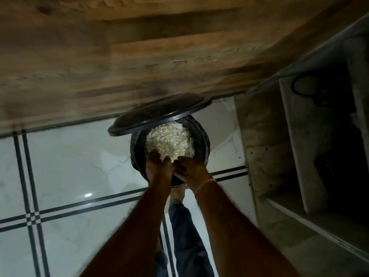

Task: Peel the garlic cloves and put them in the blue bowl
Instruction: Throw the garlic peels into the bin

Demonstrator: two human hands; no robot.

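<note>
A black pedal bin (pixel 201 136) stands on the floor with its lid (pixel 159 112) tipped up. A heap of white garlic peels (pixel 169 140) fills it. My left hand (pixel 158 166) and my right hand (pixel 190 166) are pressed side by side over the bin's near rim. Their fingers curl down into the near edge of the peels and appear to be closed on some. No blue bowl and no garlic cloves are in view.
A wooden cabinet front (pixel 119 56) rises behind the bin. The floor is white tile (pixel 69 166) with dark lines. At the right is a stone shelf unit (pixel 279 146) with dark compartments. My foot and blue trouser leg (pixel 179 216) are at the bin's base.
</note>
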